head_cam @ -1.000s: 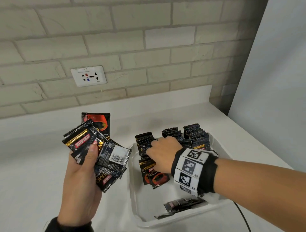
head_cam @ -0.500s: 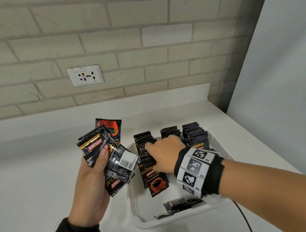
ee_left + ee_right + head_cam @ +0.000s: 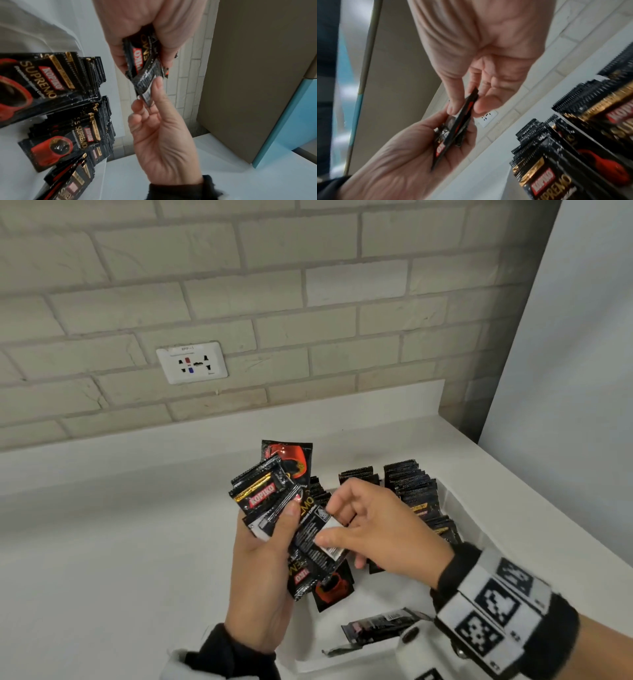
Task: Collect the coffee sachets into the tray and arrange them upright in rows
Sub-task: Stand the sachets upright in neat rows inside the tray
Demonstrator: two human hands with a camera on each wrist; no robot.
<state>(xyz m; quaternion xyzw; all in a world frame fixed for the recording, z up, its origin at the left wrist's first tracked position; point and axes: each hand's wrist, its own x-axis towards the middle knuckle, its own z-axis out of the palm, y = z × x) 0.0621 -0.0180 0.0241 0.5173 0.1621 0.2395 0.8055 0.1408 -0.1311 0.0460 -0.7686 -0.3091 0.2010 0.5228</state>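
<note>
My right hand (image 3: 383, 529) pinches one sachet (image 3: 317, 537) by its lower corner, thumb (image 3: 330, 541) on its printed back and the fingers curled behind it; the wrist is turned so the palm faces left, above the tray's (image 3: 455, 508) left part. That sachet lies on top of the fan, long axis slanting from upper left to lower right, barcode end toward my right palm. In the right wrist view I see it edge-on between thumb (image 3: 453, 106) and fingertips.

My left hand (image 3: 263, 570) grips the fan of sachets (image 3: 270, 491), thumb (image 3: 286, 518) pressed across their faces, fingers curled under, palm up and forearm rising from the lower edge of the head view, just left of the tray. The fan spreads upward and away from me, long axes roughly upright, one red-cup sachet at the far top.

In the tray, rows of sachets (image 3: 411, 491) stand upright on edge along its far half, serrated tops up. A few loose sachets (image 3: 380, 625) lie flat at the tray's near end. The tray sits on the white tabletop (image 3: 120, 542), with a wall socket (image 3: 191, 362) on the brick wall beyond the tray, to its left.
</note>
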